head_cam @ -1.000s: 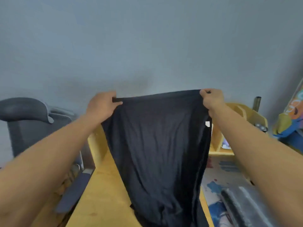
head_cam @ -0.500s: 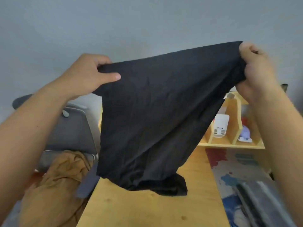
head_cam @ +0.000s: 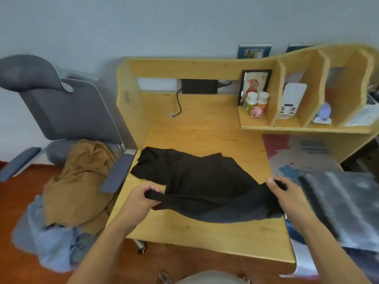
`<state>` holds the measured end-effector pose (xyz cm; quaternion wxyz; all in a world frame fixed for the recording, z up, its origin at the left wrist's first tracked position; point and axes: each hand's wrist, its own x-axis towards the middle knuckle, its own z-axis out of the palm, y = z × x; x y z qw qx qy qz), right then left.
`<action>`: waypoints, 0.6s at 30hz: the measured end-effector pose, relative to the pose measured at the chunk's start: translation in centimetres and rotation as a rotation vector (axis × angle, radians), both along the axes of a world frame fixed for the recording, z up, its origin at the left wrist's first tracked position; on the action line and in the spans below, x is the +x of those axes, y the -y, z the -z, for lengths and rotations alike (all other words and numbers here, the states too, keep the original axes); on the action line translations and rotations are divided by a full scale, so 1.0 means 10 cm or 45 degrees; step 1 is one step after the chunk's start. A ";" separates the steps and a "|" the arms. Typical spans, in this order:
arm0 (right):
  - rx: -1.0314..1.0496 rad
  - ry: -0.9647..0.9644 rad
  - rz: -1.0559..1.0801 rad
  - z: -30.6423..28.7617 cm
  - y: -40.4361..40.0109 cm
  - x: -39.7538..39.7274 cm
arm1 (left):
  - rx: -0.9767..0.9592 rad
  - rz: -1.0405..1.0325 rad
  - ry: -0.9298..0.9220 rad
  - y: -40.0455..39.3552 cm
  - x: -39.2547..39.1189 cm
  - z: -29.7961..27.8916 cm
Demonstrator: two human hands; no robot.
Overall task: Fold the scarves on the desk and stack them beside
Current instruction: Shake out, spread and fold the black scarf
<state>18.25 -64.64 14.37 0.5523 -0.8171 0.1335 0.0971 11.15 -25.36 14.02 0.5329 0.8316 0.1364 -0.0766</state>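
A black scarf lies spread and rumpled across the middle of the wooden desk. My left hand grips its near left corner just above the desk. My right hand pinches the near right corner at the desk's right side. The cloth sags between both hands, and its far part rests on the wood. A folded grey striped scarf lies on the right of the desk, beside my right hand.
A grey office chair at the left carries a brown cloth and a light blue cloth. Shelf compartments at the back right hold bottles, a frame and small items. A black box with a cable sits at the back.
Both hands came down from high in front of the wall to just above the desk. The black scarf, which hung in the air, now lies spread on the wood.
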 end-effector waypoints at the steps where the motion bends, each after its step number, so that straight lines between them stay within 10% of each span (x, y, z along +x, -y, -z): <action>1: 0.046 0.035 0.032 0.03 0.03 -0.01 | -0.038 0.003 0.024 -0.04 0.03 -0.07; 8: 0.289 0.049 0.136 0.17 0.20 0.00 | -0.516 -0.064 0.088 -0.17 0.12 -0.23; 18: 0.385 0.085 0.313 0.32 0.23 -0.17 | 0.701 0.427 -0.087 -0.08 0.08 0.24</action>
